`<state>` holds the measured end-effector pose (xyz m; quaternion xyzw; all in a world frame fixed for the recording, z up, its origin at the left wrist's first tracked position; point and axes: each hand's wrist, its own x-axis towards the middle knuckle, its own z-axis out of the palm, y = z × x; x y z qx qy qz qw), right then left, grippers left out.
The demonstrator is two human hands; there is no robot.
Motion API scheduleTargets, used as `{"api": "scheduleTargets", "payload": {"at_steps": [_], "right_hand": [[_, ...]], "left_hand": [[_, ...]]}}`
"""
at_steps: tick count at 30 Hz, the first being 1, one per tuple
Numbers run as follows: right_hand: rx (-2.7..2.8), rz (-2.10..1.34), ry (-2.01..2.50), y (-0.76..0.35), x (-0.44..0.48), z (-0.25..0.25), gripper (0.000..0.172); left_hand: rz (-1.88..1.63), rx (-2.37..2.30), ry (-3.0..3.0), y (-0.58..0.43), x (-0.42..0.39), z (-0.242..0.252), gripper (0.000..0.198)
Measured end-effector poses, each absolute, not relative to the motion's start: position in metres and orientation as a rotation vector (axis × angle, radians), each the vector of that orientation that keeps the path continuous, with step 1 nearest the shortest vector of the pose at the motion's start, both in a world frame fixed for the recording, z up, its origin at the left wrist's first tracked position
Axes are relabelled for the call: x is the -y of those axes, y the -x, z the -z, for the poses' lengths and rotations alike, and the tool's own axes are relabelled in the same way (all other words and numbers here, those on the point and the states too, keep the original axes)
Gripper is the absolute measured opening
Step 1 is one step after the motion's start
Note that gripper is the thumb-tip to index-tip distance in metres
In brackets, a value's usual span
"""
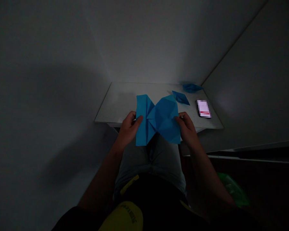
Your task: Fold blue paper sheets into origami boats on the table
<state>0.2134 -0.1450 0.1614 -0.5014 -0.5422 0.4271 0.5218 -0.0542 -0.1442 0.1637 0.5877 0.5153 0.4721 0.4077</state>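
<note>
A partly folded sheet of blue origami paper (167,120) is held up over my lap, in front of the table's near edge. Its left part is a flat, straight-edged band; creases pinch it in at the middle, and the right part spreads out wider. My left hand (130,126) pinches the left edge, thumb on top. My right hand (186,126) grips the right edge the same way. The fingers under the paper are hidden on both sides.
On the white table (118,102), a folded blue paper piece (180,98) lies at the right, with another folded blue piece (192,88) behind it. A lit phone (203,108) lies near the right edge. Walls enclose the table; a green bag-like thing (233,189) sits low at right.
</note>
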Motion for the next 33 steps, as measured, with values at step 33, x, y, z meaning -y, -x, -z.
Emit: {"api": "scheduleTargets", "payload": {"at_steps": [33], "right_hand": [[1.063, -1.063, 1.151, -0.219, 0.136, -0.124, 0.065]], "left_hand": [[-1.328, -1.333, -0.913, 0.058, 0.128, -0.114, 0.052]]}}
